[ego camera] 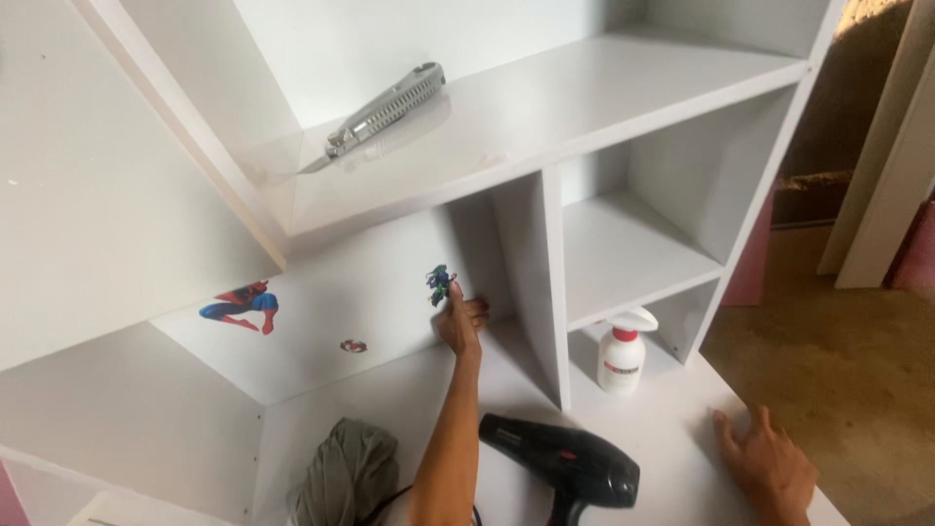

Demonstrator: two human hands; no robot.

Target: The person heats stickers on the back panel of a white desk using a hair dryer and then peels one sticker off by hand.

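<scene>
A white shelving unit fills the view, its back panel carrying three stickers. The left hand presses one finger on the small green and purple figure sticker, other fingers curled. The right hand lies flat, released, on the desktop. One black hairdryer, one white spray bottle, one grey cloth, one silver utility knife.
</scene>
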